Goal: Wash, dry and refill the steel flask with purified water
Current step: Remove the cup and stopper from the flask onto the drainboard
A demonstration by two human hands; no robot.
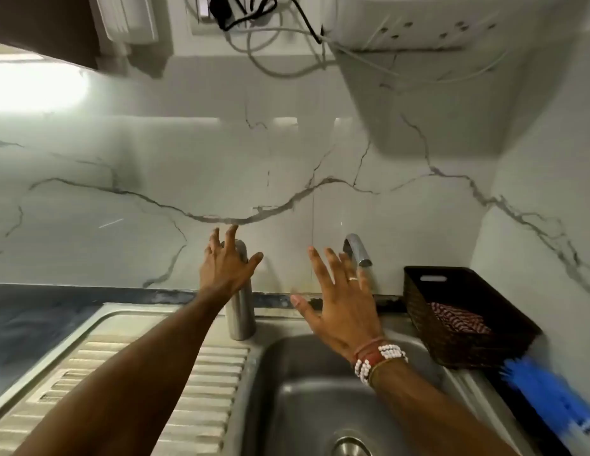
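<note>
Two hands splayed: left hand (225, 262) over steel flask (241, 311) top, right hand (341, 302) empty.

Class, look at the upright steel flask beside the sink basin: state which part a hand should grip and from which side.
Grip the steel flask around its bare lower body, from the front. It stands upright, and the left hand already covers its top.

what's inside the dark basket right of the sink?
A red-and-white patterned cloth lies in the dark woven basket. Anything under the cloth is covered, and the near wall hides the bottom.
</note>
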